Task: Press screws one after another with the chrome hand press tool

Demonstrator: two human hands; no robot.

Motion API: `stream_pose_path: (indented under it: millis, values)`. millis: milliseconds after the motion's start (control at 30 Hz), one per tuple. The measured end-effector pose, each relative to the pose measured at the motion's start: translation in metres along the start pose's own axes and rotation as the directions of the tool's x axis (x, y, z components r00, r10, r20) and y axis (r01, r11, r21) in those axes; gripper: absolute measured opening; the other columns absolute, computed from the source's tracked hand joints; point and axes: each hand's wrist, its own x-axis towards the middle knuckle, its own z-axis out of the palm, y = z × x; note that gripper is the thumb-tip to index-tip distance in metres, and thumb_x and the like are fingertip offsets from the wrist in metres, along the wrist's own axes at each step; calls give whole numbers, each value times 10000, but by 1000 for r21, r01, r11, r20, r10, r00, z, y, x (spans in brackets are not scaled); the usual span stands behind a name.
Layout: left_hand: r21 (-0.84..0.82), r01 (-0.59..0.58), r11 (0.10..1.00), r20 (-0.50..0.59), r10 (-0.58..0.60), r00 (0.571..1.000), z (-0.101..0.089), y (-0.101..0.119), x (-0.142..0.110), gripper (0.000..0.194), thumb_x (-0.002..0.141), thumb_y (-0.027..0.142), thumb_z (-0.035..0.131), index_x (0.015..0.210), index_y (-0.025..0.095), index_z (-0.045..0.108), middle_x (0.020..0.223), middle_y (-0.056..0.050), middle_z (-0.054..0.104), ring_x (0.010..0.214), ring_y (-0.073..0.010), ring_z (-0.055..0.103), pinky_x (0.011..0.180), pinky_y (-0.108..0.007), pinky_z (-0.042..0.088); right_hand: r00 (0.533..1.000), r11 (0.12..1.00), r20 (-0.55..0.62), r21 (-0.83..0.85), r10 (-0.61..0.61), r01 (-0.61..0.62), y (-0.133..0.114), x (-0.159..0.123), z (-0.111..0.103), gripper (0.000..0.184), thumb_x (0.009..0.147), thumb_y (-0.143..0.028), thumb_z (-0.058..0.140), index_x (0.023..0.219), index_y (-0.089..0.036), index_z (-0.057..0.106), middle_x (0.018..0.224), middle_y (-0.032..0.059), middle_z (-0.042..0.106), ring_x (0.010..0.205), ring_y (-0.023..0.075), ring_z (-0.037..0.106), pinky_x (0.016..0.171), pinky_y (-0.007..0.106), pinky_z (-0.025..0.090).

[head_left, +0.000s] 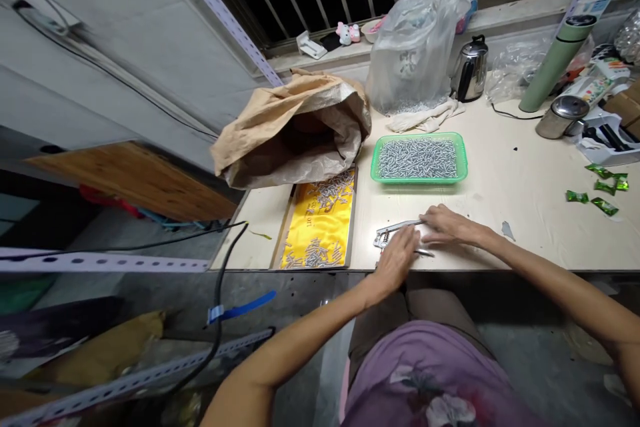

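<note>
A silver plier-like tool (387, 233) lies at the table's front edge, its two long handles pointing right. My left hand (399, 257) rests over the middle of the tool, fingers bent and close together; whatever is under them is hidden. By the upper handle's end is my right hand (444, 225), fingers curled and thumb reaching toward my left fingertips. Both hands are slightly blurred. Beyond them stands a green plastic basket (419, 180) full of small silver metal pins (417, 157). To the left, more loose pins (320, 253) lie on a yellow sheet (313, 217) in a shallow tray.
A large brown paper sack (280, 120) gapes open above the tray. Behind the basket are a clear plastic bag (407, 47), a white cloth (425, 117) and a steel kettle (471, 70). Green-wrapped sweets (605, 205) and a green flask (557, 63) are at right.
</note>
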Motion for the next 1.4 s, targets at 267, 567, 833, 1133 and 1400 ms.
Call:
stream_pose_path:
  millis: [267, 567, 833, 1133, 1400]
  values:
    - [-103, -80, 991, -41, 76, 996, 22, 29, -21, 533, 911, 483, 473, 1336, 163, 441, 1356, -165, 526, 1347, -281, 401, 1109, -518, 313, 958, 953, -151, -149, 242, -264, -17, 29, -7, 215, 911, -156, 469, 972, -124, 673, 1002, 132, 637, 955, 236, 512, 770, 329, 363]
    - [-55, -222, 974, -50, 219, 974, 19, 33, -37, 414, 901, 442, 507, 1186, 152, 589, 1161, -150, 639, 1143, -274, 571, 974, -430, 463, 910, 884, 74, -215, -409, 415, -94, 57, 16, 217, 892, -156, 489, 801, -172, 685, 1045, 111, 612, 1044, 240, 447, 776, 343, 345]
    - [162, 294, 942, -434, -199, 879, -51, -37, -88, 199, 934, 200, 459, 903, 165, 652, 811, -67, 629, 766, -168, 545, 733, -307, 469, 841, 919, -414, 25, -350, 394, -76, 71, 3, 221, 942, -203, 396, 902, -162, 610, 856, 81, 635, 819, 193, 503, 765, 317, 365]
    - [373, 589, 717, -73, -611, 789, -67, -93, -75, 270, 894, 150, 452, 757, 172, 684, 810, -91, 635, 848, -228, 533, 750, -322, 420, 769, 985, -631, -46, 99, -164, -35, 53, -75, 279, 886, -151, 485, 1142, -147, 595, 1115, 151, 605, 1032, 278, 505, 855, 388, 401]
    - [440, 528, 726, 2, -589, 808, -77, -90, -70, 262, 855, 63, 421, 798, 160, 657, 867, -101, 643, 907, -236, 574, 706, -296, 440, 958, 999, -287, 47, 2, 12, -65, -4, 17, 124, 902, -184, 521, 914, -170, 644, 898, 63, 622, 841, 173, 556, 729, 286, 419]
